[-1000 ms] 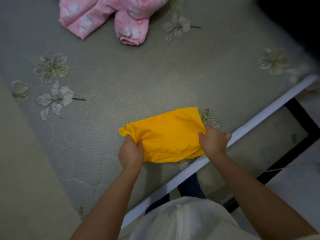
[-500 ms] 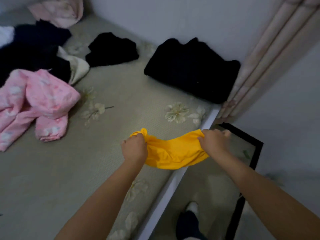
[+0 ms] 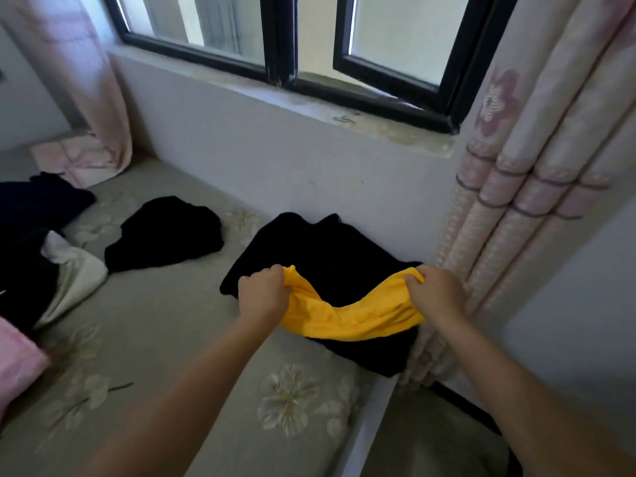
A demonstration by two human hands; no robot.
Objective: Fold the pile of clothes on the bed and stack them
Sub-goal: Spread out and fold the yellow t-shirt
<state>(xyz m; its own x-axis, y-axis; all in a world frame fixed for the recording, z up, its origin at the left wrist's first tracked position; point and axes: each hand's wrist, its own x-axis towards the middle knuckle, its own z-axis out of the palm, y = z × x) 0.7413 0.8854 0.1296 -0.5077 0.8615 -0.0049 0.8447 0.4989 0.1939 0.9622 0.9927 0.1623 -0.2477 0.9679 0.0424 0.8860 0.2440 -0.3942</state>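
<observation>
Now each grip, left hand (image 3: 263, 293) and right hand (image 3: 435, 293), clutches the yellow garment (image 3: 347, 315) above black clothes (image 3: 330, 256).

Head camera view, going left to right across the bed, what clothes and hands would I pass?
Pink garment → white garment → small black garment → left hand → yellow garment → right hand.

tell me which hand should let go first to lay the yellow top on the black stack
Probably the left hand: it grips the yellow top above the black stack, while the right hand is by the curtain.
</observation>
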